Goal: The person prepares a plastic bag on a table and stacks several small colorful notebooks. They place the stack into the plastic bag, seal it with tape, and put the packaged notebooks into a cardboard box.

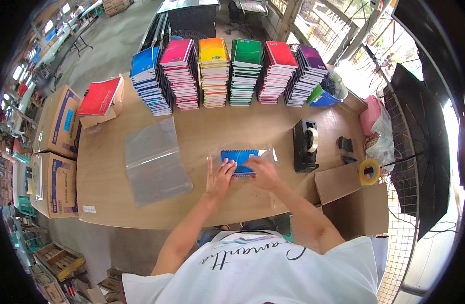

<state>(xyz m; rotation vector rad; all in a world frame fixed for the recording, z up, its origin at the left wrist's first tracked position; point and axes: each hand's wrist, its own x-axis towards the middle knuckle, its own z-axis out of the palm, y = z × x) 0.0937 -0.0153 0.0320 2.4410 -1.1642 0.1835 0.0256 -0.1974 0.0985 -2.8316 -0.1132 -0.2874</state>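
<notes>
A small blue spiral notebook lies on the table with clear plastic film spread around it. My left hand rests flat on the notebook's left part, its thumb and fingers stretched out. Over the right part bends my right hand, with curled fingers touching the cover or the film. Whatever its fingertips may pinch is hidden. Left of my hands lies a sheaf of clear plastic sleeves. A black tape dispenser with a roll of clear tape stands to the right.
Several tall stacks of spiral notebooks, sorted by colour, line the table's far edge. A red notebook and cardboard boxes are at the left. At the right are an open carton, a yellowish tape roll and a blue bin.
</notes>
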